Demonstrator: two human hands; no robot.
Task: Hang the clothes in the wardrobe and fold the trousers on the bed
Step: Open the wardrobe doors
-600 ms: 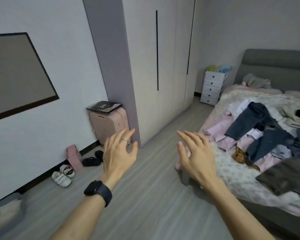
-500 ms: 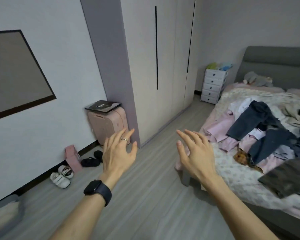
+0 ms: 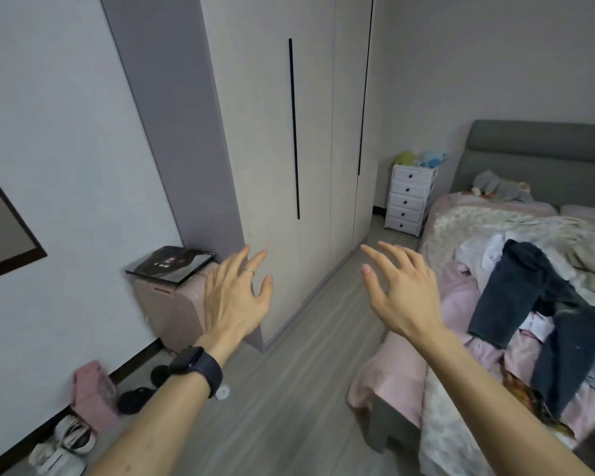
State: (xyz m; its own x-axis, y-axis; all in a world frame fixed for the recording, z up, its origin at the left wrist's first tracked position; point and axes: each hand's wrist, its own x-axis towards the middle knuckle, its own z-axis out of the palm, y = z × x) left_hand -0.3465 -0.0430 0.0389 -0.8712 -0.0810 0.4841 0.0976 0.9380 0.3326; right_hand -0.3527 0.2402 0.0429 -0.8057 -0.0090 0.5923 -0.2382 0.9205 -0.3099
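Dark blue trousers (image 3: 516, 297) lie crumpled over pale clothes (image 3: 485, 250) on the bed (image 3: 461, 441), right of the closed beige wardrobe (image 3: 310, 132). Left grip (image 3: 234, 300) and right grip (image 3: 406, 297) hover mid-air, fingers spread, empty.

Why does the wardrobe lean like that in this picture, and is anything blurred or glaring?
Head view: the wide-angle lens tilts the wardrobe's straight edges, most toward the frame's sides. Head view: the light is soft and even, with no hard shadows or glare. Head view: the left hand and right hand look sharp; the shoes at lower left and the bed's near corner are smeared.
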